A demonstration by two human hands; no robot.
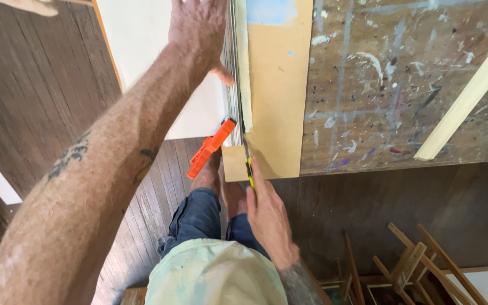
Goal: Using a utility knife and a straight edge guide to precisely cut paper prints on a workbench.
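My left hand [197, 28] lies flat and open on the white rectangular board [159, 68], its thumb against the long metal straightedge [234, 85] just right of it. My right hand [268, 217] is closed around a yellow-and-black utility knife [249, 166], whose blade, I think, meets the tan cardboard sheet [275, 96] beside the straightedge. An orange plastic clamp [211, 148] sits just left of the knife, at the board's near corner.

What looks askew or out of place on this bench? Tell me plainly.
The pale wooden strip lies diagonally across the paint-spattered worktop, unlike the straight-laid brown board beside it. The orange clamp hangs tilted off the edge. The left hand presses the metal straightedge; the right hand holds a yellow knife.
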